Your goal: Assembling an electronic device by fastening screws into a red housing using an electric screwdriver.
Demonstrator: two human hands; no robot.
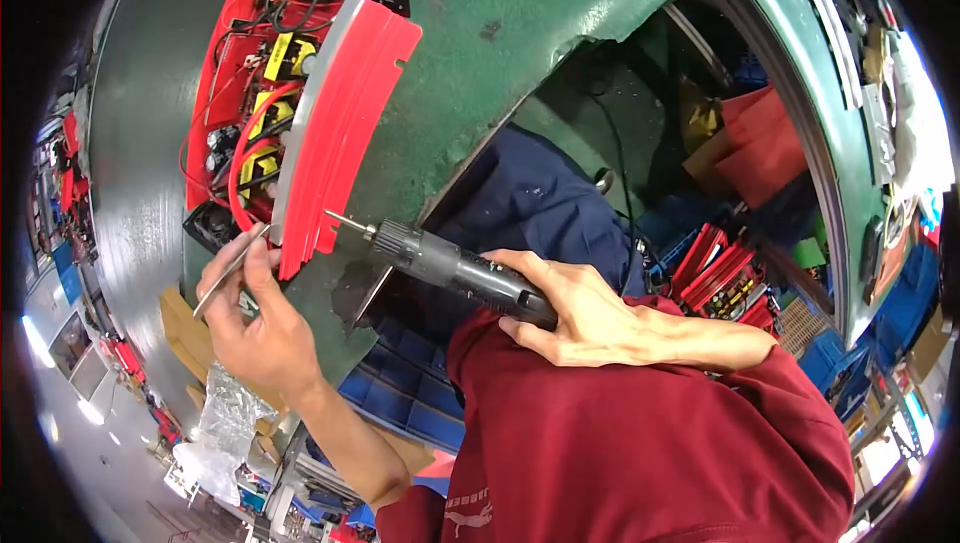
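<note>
A red metal housing (350,93) with its inside exposed rests on the green worktop at the upper left. Yellow-wrapped transformers (283,56), a thick red cable (240,168) and several wires show inside it. At its near end, my left hand (268,338) pinches thin metal tweezers (228,278), their tips by the housing's lower corner. My right hand (590,313) is closed around a black electric screwdriver (455,271). The screwdriver's bit points left at the housing's side wall; whether it touches, I cannot tell.
The worktop (480,53) has a ragged edge beside a gap, through which dark blue cloth (540,203) shows. More red housings (725,268) lie low on the right. Blue trays (400,388) sit below my left forearm, with clear plastic wrap (232,413) and cardboard (185,333) nearby.
</note>
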